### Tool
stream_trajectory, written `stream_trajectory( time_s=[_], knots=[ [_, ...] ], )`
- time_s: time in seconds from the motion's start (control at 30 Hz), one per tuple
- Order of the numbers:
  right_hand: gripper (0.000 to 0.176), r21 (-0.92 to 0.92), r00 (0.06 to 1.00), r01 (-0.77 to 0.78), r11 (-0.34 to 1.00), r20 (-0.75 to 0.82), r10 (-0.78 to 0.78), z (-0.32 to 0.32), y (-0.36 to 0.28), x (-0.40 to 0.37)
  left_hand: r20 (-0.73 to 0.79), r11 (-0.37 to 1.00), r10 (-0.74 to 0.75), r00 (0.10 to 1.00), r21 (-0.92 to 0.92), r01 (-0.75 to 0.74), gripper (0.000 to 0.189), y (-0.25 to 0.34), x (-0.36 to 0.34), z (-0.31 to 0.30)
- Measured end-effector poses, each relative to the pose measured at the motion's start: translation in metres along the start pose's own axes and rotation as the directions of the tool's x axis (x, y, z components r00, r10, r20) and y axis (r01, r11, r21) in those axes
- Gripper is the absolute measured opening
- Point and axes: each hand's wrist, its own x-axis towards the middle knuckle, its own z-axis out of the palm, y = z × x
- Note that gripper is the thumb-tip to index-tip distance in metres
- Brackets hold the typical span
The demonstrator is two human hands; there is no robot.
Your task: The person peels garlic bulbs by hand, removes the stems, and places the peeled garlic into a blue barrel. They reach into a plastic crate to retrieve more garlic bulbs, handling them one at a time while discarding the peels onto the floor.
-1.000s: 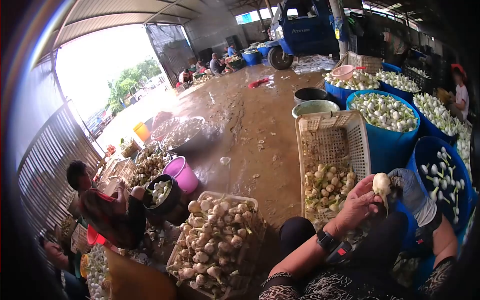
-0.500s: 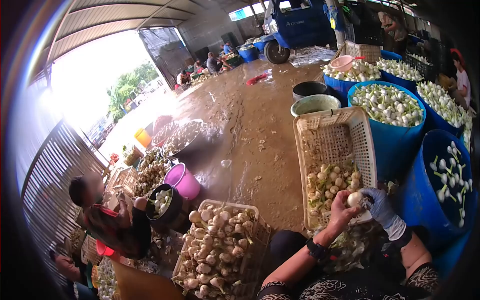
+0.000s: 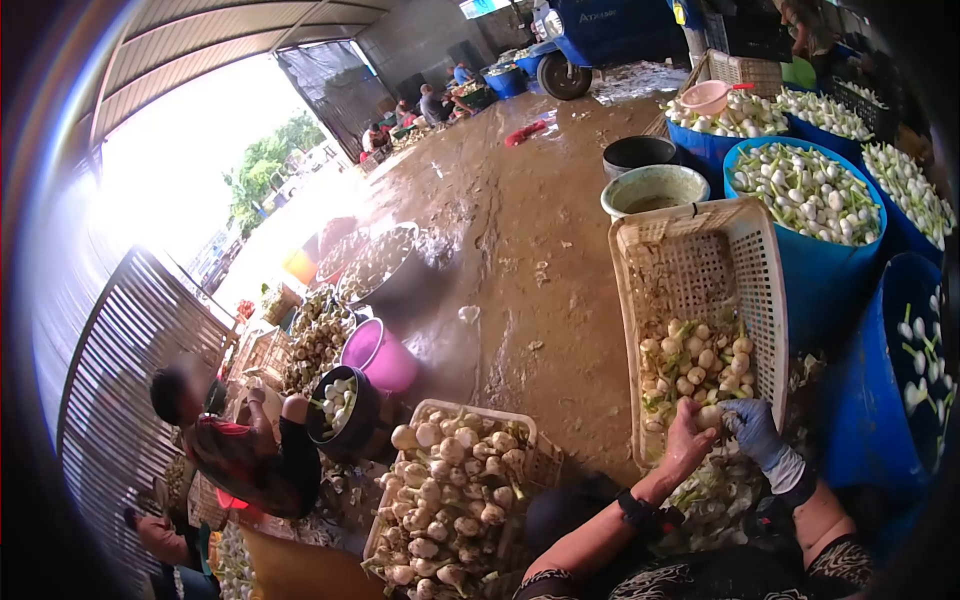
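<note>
A pale, rounded bulb (image 3: 708, 418) sits right between the two hands — against the fingertips of the bare left hand (image 3: 686, 442), which is curled around it, and just inside the gloved right hand (image 3: 754, 432). The right hand's fingers are bent in close against the bulb's other side; whether they grip it or only touch it, I cannot tell. The glove is thin, blue-grey and wrinkled.

Just beyond both hands, more bulbs (image 3: 692, 362), cream and knobbly with green bits of stem, lie in the near end of a beige plastic crate (image 3: 672, 268), its walls a rigid lattice of small holes. Below the hands, nearer the body, are loose, papery peelings (image 3: 712, 498).

To the right of the right hand stands a smooth blue tub (image 3: 848, 405) holding smooth white bulbs (image 3: 916, 365) with stems. Well to the left of the left hand, rougher, soil-stained bulbs (image 3: 450, 500) are heaped in another lattice crate (image 3: 546, 462) — on a wet, muddy brown floor (image 3: 545, 335).
</note>
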Motion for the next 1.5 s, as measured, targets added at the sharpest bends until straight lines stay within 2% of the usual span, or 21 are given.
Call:
stream_trajectory(
  time_s=[0.03,0.1,0.2,0.33,0.4,0.5,0.6,0.73,0.83,0.9,0.93,1.0,1.03,1.07,1.13,1.17,1.2,1.27,1.33,1.4,1.5],
  knots=[
    [0.017,-0.005,1.0,0.001,1.0,0.008,-0.001,0.003,0.006,0.0,-0.001,0.999,-0.039,0.999,0.031,0.039,0.036,0.002,-0.001,0.001],
    [0.016,-0.103,0.987,0.13,0.986,-0.08,-0.138,0.006,0.013,0.001,-0.009,0.995,-0.076,0.997,0.059,0.077,0.035,0.003,-0.001,0.003],
    [0.014,-0.119,0.984,0.126,0.985,-0.112,-0.14,0.006,0.005,0.001,-0.043,0.993,-0.031,0.999,0.112,0.036,0.036,0.002,-0.003,0.006],
    [0.012,-0.099,0.991,0.072,0.992,-0.107,-0.082,0.006,0.004,0.002,-0.045,0.99,-0.096,0.994,0.096,0.1,0.036,0.017,-0.008,0.007],
    [0.011,-0.142,0.977,0.119,0.983,-0.16,-0.142,0.008,0.01,-0.002,-0.033,0.995,-0.102,0.994,-0.009,0.101,0.037,0.019,-0.011,0.009],
    [0.008,-0.119,0.99,0.023,0.993,-0.137,-0.04,0.002,0.001,-0.004,-0.043,0.993,-0.108,0.993,0.031,0.11,0.04,0.021,-0.012,0.012],
    [0.007,-0.132,0.988,-0.018,0.991,-0.156,-0.002,-0.001,0.004,-0.005,-0.054,0.993,-0.105,0.993,0.048,0.107,0.041,0.022,-0.011,0.015],
    [0.004,-0.069,0.981,-0.026,0.997,-0.192,0.012,-0.001,0.022,-0.004,-0.054,0.993,-0.092,0.994,0.069,0.096,0.041,0.015,-0.007,0.016],
    [0.008,-0.084,0.976,-0.023,0.996,-0.219,0.004,-0.002,0.05,-0.008,-0.028,0.989,-0.116,0.993,0.085,0.118,0.037,0.02,-0.004,0.014],
    [0.016,0.157,0.9,-0.35,0.923,-0.215,0.378,-0.005,0.065,-0.014,0.094,0.986,-0.167,0.981,0.026,0.166,0.033,0.032,-0.005,0.008],
    [0.016,0.154,0.9,-0.352,0.923,-0.214,0.379,-0.006,0.07,-0.018,0.094,0.986,-0.168,0.981,0.022,0.167,0.033,0.033,-0.004,0.004],
    [0.013,0.29,0.84,-0.51,0.81,-0.038,0.542,-0.011,0.071,-0.03,0.16,0.96,-0.146,0.976,-0.217,0.179,0.031,0.03,-0.003,-0.003],
    [0.013,0.429,0.834,-0.506,0.748,0.022,0.552,-0.009,0.063,-0.037,0.159,0.958,-0.149,0.976,-0.221,0.182,0.031,0.028,-0.001,-0.005],
    [0.013,0.425,0.832,-0.511,0.747,0.025,0.554,-0.006,0.054,-0.038,0.134,0.968,-0.16,0.978,-0.174,0.182,0.031,0.026,0.0,-0.007],
    [0.018,0.331,0.947,-0.205,0.921,-0.171,0.272,0.002,0.029,-0.042,0.103,0.972,-0.181,0.978,-0.131,0.194,0.032,0.006,0.001,-0.009],
    [0.02,0.424,0.936,-0.321,0.847,0.003,0.353,-0.004,0.01,-0.041,0.103,0.99,-0.103,0.989,-0.088,0.112,0.034,-0.017,0.004,-0.004],
    [0.02,0.425,0.935,-0.325,0.845,0.009,0.355,-0.001,0.016,-0.043,0.108,0.999,-0.021,0.994,-0.044,0.026,0.036,-0.03,0.005,-0.002],
    [0.015,0.157,0.989,-0.065,0.985,-0.122,0.085,0.005,0.031,-0.042,0.116,0.997,0.001,0.993,-0.071,0.008,0.039,-0.019,-0.003,0.005],
    [0.013,0.106,0.987,-0.091,0.99,-0.119,0.104,0.001,0.037,-0.042,0.092,0.988,-0.009,0.996,0.154,-0.005,0.042,-0.019,-0.002,0.009],
    [0.011,0.052,0.986,-0.119,0.992,-0.115,0.124,-0.001,0.038,-0.042,0.089,0.995,-0.003,0.996,0.102,-0.006,0.042,-0.021,-0.004,0.012],
    [0.008,0.024,0.991,-0.072,0.997,-0.113,0.074,-0.003,0.038,-0.04,0.089,1.0,0.006,0.996,0.003,-0.006,0.041,-0.021,-0.006,0.013]
  ],
)
